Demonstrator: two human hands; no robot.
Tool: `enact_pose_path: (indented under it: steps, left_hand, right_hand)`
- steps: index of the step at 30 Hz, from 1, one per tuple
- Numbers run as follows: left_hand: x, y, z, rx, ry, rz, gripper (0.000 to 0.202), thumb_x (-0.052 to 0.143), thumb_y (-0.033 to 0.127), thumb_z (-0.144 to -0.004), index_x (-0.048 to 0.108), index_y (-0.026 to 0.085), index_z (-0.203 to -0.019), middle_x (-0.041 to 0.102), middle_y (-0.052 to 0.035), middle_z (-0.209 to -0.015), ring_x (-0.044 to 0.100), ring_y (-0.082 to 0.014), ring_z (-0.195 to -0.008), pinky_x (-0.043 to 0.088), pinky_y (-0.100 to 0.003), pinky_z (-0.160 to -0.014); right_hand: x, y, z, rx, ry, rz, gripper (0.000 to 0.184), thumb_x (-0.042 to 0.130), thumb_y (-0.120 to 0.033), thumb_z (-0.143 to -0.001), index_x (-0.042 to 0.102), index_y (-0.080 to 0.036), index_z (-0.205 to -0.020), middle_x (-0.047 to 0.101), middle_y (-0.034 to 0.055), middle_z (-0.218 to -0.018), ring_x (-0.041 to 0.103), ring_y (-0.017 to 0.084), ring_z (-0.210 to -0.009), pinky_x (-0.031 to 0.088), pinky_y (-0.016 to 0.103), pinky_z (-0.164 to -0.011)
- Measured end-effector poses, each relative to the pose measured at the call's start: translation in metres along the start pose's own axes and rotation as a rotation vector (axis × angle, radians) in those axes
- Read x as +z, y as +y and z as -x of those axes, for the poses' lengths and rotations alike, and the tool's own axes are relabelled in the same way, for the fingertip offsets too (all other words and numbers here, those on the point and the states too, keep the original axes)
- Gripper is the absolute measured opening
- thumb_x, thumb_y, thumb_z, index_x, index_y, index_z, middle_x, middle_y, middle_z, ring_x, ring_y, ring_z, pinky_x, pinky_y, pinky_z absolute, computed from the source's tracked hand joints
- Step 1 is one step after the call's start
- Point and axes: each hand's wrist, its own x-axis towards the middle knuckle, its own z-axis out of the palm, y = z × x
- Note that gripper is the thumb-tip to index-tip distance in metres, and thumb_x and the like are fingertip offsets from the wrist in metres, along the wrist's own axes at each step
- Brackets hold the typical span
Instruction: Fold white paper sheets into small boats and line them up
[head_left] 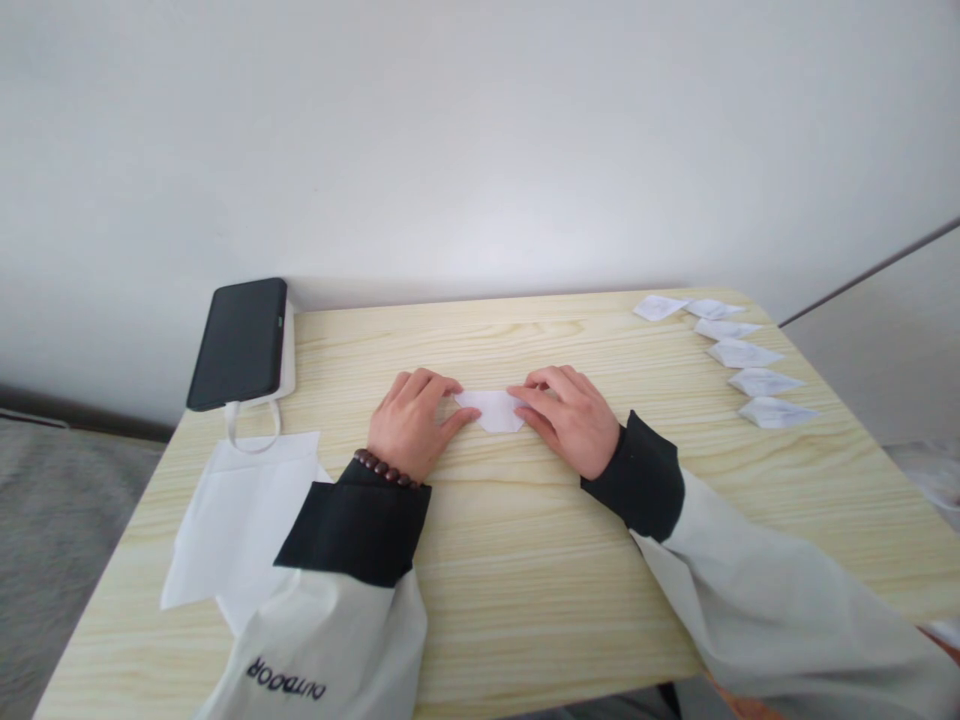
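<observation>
A small folded piece of white paper [495,410] lies flat on the light wooden table [525,560], near its middle. My left hand [411,425] rests on the table at the paper's left end, its fingertips pressing down on that edge. My right hand [570,418] lies at the paper's right end, fingers curled and pressing the paper flat. Both hands touch the paper and hold it against the tabletop. A dark bead bracelet [384,468] sits on my left wrist.
Several folded white paper shapes [742,355] lie in a row at the table's far right. A black phone [240,342] lies on a white box at the far left corner. Sheets of white paper [232,510] lie at the left, partly under my sleeve. A white wall stands behind.
</observation>
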Motion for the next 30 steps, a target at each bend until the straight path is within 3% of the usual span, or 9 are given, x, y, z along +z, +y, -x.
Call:
enact_pose_path:
  steps: [12, 25, 30]
  left_hand:
    - [0.0047, -0.0025, -0.0006, 0.105, -0.012, 0.084, 0.023, 0.063, 0.03, -0.081, 0.066, 0.021, -0.102, 0.061, -0.0059, -0.096, 0.054, -0.0208, -0.088, 0.05, -0.036, -0.081]
    - [0.0063, -0.0031, -0.0014, 0.205, 0.048, 0.116, 0.014, 0.059, 0.026, -0.084, 0.068, 0.02, -0.092, 0.062, -0.0062, -0.092, 0.05, -0.0219, -0.091, 0.047, -0.037, -0.084]
    - [0.007, 0.0, -0.003, 0.185, -0.003, 0.119, 0.013, 0.055, 0.026, -0.086, 0.066, 0.018, -0.088, 0.062, -0.0063, -0.088, 0.05, -0.022, -0.089, 0.044, -0.038, -0.084]
  right_hand:
    - [-0.0008, -0.0022, -0.0004, -0.016, 0.028, 0.02, 0.016, 0.051, -0.025, -0.09, 0.065, -0.021, -0.097, 0.062, 0.0056, -0.096, 0.051, 0.02, -0.089, 0.035, 0.034, -0.075]
    - [0.0025, 0.0029, -0.0004, 0.035, 0.027, -0.07, 0.018, 0.052, -0.029, -0.09, 0.064, -0.023, -0.101, 0.065, 0.0044, -0.096, 0.051, 0.021, -0.092, 0.033, 0.035, -0.077]
    - [0.0054, 0.0062, -0.0019, 0.032, 0.008, -0.141, 0.021, 0.051, -0.026, -0.09, 0.066, -0.022, -0.105, 0.064, 0.0058, -0.094, 0.05, 0.021, -0.089, 0.037, 0.036, -0.078]
